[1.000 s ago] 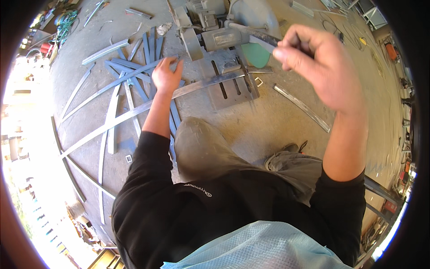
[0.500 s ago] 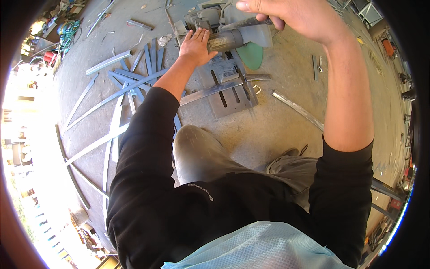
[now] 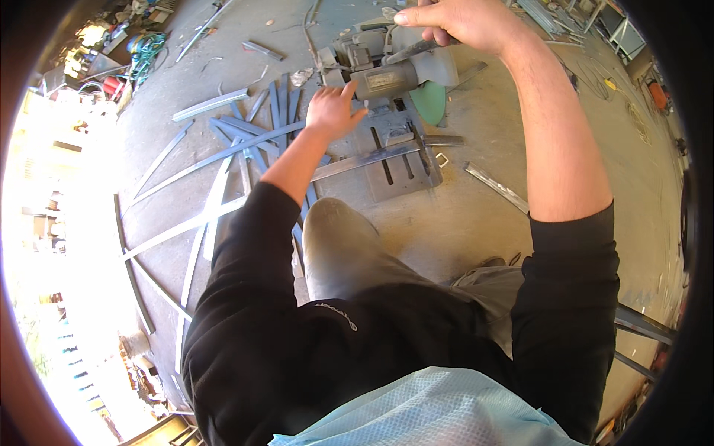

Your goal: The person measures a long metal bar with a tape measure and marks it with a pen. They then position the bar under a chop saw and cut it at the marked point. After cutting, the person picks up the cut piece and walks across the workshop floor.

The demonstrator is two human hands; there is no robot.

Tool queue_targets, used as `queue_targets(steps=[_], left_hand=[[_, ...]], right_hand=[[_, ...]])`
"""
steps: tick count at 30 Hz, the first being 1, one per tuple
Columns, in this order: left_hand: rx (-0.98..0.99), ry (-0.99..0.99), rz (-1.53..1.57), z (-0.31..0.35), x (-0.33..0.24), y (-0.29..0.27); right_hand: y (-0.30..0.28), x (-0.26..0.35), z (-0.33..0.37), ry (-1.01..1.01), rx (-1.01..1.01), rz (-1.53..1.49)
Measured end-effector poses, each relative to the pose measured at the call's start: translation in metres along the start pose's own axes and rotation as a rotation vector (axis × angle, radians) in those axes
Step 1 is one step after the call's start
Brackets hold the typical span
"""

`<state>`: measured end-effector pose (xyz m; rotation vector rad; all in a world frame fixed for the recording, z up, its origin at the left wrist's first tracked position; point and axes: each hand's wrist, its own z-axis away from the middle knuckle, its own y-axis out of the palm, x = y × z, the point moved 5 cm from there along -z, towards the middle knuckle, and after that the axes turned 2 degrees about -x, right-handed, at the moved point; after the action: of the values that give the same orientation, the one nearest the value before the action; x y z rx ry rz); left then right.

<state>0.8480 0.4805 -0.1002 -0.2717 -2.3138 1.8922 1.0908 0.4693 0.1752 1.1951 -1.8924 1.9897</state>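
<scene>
Head view, wide fisheye | I look down and forward from head height | light-blue cloth point(image 3: 431, 409) nearest | grey machine point(image 3: 385, 79) farther off

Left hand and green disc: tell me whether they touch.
Apart. The head view shows part of the grey machine in the plain gap between the left hand and the green disc.

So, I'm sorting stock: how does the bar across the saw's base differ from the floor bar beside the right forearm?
The saw bar crosses the slotted base; the floor bar lies on the ground. The saw bar slants up rightward in view; the floor bar slants down. Both look like metal.
</scene>
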Motion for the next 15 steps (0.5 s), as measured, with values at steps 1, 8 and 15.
queue_targets(steps=[1, 8, 15], left_hand=[[-0.022, -0.047, 0.017, 0.025, 0.005, 0.001], [0.282, -0.435, 0.188, 0.234, 0.072, 0.077], [0.319, -0.952, 0.349, 0.438, 0.078, 0.143]], right_hand=[[0.000, -0.001, -0.001, -0.006, -0.014, -0.013], [-0.007, 0.006, 0.004, -0.063, -0.299, 0.072], [-0.013, -0.105, 0.061, -0.159, -0.779, -0.478]])
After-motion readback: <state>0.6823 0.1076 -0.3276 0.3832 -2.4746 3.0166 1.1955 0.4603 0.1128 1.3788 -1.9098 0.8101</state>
